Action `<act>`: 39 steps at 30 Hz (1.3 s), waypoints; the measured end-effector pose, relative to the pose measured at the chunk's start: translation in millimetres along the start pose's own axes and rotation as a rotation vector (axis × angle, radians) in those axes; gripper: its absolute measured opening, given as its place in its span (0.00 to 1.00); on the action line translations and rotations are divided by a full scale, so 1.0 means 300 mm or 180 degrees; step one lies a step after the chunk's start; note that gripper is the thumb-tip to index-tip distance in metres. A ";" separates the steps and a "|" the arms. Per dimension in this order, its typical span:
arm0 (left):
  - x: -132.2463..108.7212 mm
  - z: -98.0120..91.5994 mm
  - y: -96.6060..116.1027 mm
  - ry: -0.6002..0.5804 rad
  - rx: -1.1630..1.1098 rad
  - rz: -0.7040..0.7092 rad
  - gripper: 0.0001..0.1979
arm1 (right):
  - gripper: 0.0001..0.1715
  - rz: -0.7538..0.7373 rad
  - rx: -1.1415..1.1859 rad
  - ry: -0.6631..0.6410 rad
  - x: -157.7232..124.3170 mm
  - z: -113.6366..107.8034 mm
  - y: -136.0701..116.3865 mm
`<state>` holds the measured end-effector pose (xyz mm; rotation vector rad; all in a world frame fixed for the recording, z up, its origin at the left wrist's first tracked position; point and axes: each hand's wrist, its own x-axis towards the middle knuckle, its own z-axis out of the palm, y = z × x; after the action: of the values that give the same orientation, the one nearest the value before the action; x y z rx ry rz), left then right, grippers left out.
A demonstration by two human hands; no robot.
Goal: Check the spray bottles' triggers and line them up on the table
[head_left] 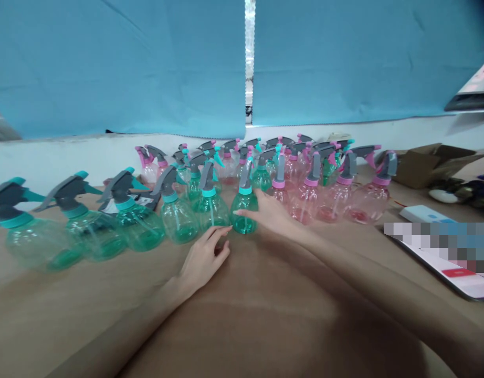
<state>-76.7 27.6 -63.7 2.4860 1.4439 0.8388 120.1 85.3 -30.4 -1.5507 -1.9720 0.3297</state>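
Observation:
My right hand (pixel 271 212) is closed around the body of a green spray bottle (pixel 244 202) with a grey and turquoise trigger head, thumb across its front. The bottle stands upright on the table, and the fingers behind it are hidden. Just left and nearer to me, my left hand (pixel 206 257) rests by the table top, loosely curled with thumb and fingers apart and nothing between them. Beside it stands another green spray bottle (pixel 212 207). More green bottles (pixel 141 223) run off to the left; pink spray bottles (pixel 305 197) stand right of my right hand.
Several more pink and green spray bottles (pixel 228 163) crowd behind the front row. To the right lie an open cardboard box (pixel 417 165), a white and blue box (pixel 427 214) and a partly blurred-out flat screen (pixel 434 262). Blue cloth (pixel 147 63) hangs behind the wooden table (pixel 234 325).

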 end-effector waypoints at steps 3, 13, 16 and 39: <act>0.000 -0.001 0.000 0.0039 -0.0035 -0.0002 0.13 | 0.43 -0.0073 0.0040 -0.0080 -0.010 -0.005 0.009; -0.023 -0.005 -0.003 0.0211 -0.0090 -0.0160 0.10 | 0.46 -0.0142 0.0187 -0.0165 -0.022 -0.010 0.020; -0.026 -0.007 -0.002 0.0242 -0.0111 -0.0202 0.09 | 0.45 -0.0175 0.0255 -0.0196 -0.031 -0.015 0.019; 0.060 -0.111 0.327 0.0166 -0.1332 -0.0050 0.27 | 0.39 -0.0932 -0.0144 -0.0361 -0.392 -0.137 -0.067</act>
<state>-13.4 -14.0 9.5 2.1513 1.1547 1.0815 144.4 -38.2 -22.9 -1.2690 -2.2722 0.2577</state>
